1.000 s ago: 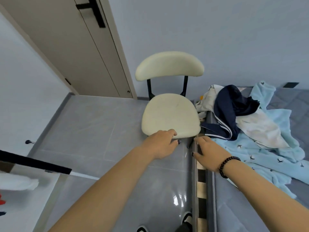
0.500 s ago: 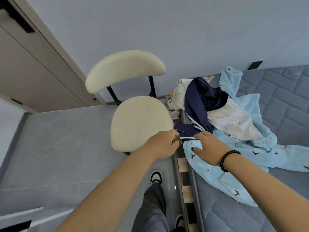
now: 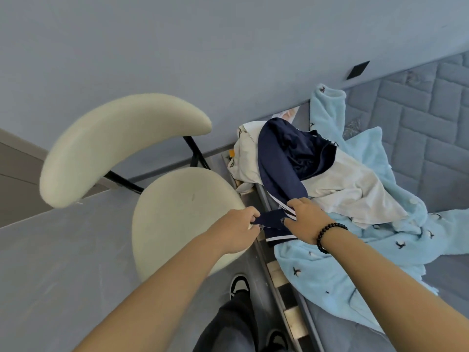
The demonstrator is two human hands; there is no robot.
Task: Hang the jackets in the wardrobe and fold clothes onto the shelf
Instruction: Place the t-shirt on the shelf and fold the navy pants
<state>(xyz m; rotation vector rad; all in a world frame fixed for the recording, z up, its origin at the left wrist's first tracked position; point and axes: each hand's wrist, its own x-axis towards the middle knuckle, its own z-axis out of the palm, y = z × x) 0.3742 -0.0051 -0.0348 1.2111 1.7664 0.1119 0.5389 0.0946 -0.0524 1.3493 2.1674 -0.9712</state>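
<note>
Two hands grip the navy jacket at its striped hem, by the bed's edge: the left hand pinches the hem, the right hand curls round it. It lies on a white garment and a blue robe. Just left stands a cream chair.

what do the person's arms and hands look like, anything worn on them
Both forearms are bare, with no sleeves in view. The right hand has a bracelet of round black beads at the wrist. The left hand shows no ring, watch or glove.
</note>
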